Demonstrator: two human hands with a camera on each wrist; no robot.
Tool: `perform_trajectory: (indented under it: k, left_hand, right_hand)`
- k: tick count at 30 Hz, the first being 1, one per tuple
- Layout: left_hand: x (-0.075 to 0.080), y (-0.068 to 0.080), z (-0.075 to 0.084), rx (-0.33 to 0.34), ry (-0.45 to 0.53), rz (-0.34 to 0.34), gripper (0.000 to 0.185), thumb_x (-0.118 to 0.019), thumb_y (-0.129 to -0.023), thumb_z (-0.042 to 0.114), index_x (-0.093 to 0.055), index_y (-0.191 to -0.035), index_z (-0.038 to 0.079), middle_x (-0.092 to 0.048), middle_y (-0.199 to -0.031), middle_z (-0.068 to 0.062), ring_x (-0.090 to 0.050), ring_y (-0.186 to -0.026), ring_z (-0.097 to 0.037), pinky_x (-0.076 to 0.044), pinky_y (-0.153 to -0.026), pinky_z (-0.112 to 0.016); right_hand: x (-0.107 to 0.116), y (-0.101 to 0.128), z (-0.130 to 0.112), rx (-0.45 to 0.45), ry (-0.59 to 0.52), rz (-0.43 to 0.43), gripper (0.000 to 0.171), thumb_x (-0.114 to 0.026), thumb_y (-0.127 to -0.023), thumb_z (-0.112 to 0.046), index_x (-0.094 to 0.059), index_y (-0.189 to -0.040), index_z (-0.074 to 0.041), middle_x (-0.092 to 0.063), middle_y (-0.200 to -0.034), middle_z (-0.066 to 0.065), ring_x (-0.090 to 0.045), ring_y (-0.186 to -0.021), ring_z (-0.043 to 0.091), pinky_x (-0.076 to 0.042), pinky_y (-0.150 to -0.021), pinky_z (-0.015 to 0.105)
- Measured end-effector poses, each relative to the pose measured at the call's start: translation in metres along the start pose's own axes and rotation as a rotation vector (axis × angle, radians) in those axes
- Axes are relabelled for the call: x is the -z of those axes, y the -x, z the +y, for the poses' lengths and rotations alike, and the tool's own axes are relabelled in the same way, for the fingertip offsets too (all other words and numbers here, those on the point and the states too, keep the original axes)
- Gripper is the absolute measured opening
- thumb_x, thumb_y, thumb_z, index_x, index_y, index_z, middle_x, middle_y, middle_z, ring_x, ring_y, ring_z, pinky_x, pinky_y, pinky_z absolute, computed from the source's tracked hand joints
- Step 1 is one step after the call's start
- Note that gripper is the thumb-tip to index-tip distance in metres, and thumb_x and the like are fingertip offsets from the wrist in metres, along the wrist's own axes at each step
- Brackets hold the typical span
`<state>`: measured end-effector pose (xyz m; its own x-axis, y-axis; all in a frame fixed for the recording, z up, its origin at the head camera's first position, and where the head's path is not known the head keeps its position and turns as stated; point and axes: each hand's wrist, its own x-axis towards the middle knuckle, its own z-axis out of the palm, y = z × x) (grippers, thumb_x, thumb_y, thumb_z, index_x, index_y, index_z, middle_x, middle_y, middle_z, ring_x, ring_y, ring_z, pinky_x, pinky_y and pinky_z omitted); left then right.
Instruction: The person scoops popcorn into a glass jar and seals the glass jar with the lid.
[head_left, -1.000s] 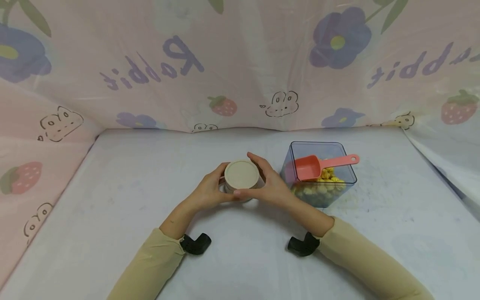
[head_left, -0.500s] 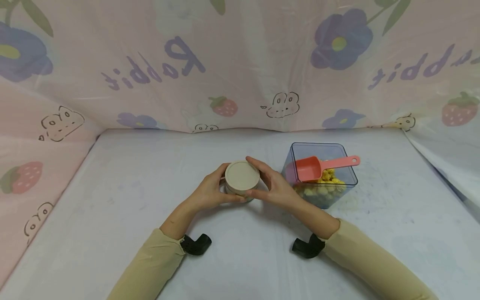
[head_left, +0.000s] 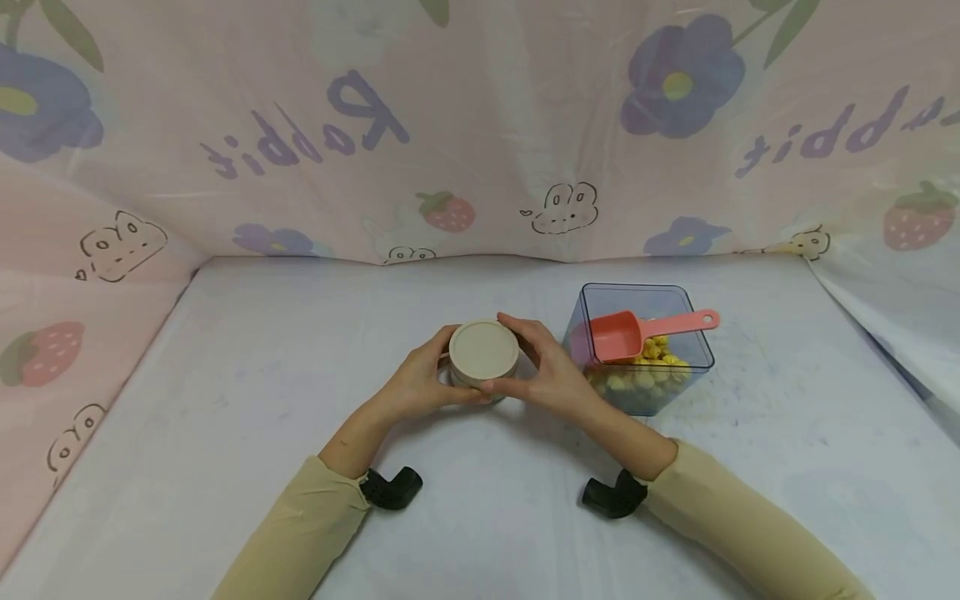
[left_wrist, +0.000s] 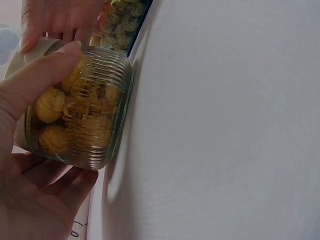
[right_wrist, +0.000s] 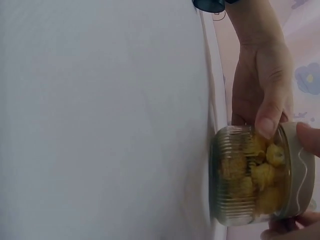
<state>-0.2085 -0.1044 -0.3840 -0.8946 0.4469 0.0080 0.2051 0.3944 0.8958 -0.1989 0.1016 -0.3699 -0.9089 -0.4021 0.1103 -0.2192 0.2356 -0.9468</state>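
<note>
A ribbed clear glass jar of yellow popcorn stands upright on the white table, topped by a round cream lid. My left hand grips the glass body from the left, thumb across its near side and fingers behind. From the right, my right hand holds the lid at its edge, with the thumb in front and fingers on the far side. The right wrist view shows the lid seated on the jar. Part of the jar's body is hidden by both hands in the head view.
Just right of my right hand stands a clear bluish square box partly filled with popcorn. A pink scoop lies in it, its handle over the right rim. A printed pink curtain hangs behind the table.
My right thumb has shifted rightward along the front of the lid, and the right wrist has moved slightly right. The left hand and jar have stayed put.
</note>
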Motion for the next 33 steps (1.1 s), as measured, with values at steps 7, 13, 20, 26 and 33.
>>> perform_trajectory:
  k: [7, 13, 20, 26, 33]
  left_hand:
    - [-0.001, 0.000, -0.002, -0.009, -0.003, 0.010, 0.086, -0.087, -0.069, 0.015, -0.039, -0.140, 0.008, -0.049, -0.140, -0.011, -0.042, -0.134, -0.028, -0.033, -0.112, -0.045]
    - [-0.001, 0.000, -0.002, 0.004, -0.012, 0.020, 0.087, -0.087, -0.068, 0.013, -0.039, -0.140, 0.009, -0.048, -0.142, -0.012, -0.042, -0.135, -0.030, -0.033, -0.112, -0.045]
    - [-0.001, 0.001, -0.001, 0.017, -0.008, 0.014, 0.086, -0.086, -0.070, 0.011, -0.037, -0.142, 0.009, -0.046, -0.143, -0.013, -0.040, -0.136, -0.031, -0.032, -0.113, -0.046]
    - [0.000, 0.001, -0.001, 0.017, -0.012, 0.005, 0.084, -0.084, -0.072, 0.011, -0.037, -0.142, 0.008, -0.046, -0.143, -0.013, -0.040, -0.136, -0.031, -0.032, -0.113, -0.044]
    - [0.000, 0.000, -0.002, -0.018, 0.004, -0.006, 0.083, -0.085, -0.072, 0.012, -0.038, -0.141, 0.009, -0.047, -0.142, -0.012, -0.040, -0.136, -0.029, -0.032, -0.113, -0.046]
  right_hand:
    - [-0.007, -0.002, -0.002, -0.049, 0.096, 0.090, 0.084, -0.087, -0.068, -0.015, -0.043, -0.138, -0.003, -0.041, -0.130, 0.015, -0.042, -0.126, 0.027, -0.032, -0.113, 0.045]
    - [-0.011, -0.005, -0.002, -0.086, 0.126, 0.134, 0.083, -0.090, -0.064, -0.018, -0.042, -0.130, -0.004, -0.044, -0.128, 0.013, -0.045, -0.120, 0.025, -0.039, -0.107, 0.045]
    - [-0.013, -0.005, 0.002, -0.107, 0.109, 0.155, 0.086, -0.090, -0.063, -0.021, -0.039, -0.131, -0.004, -0.042, -0.129, 0.013, -0.044, -0.122, 0.025, -0.038, -0.108, 0.044]
    - [-0.008, -0.001, 0.003, -0.060, 0.060, 0.098, 0.101, -0.090, -0.065, -0.025, -0.030, -0.144, -0.005, -0.035, -0.146, 0.015, -0.036, -0.136, 0.027, -0.029, -0.115, 0.045]
    - [0.001, 0.004, -0.002, -0.083, 0.007, -0.016, 0.100, -0.083, -0.074, -0.024, -0.023, -0.153, -0.017, -0.023, -0.158, 0.005, -0.021, -0.146, 0.028, -0.018, -0.117, 0.053]
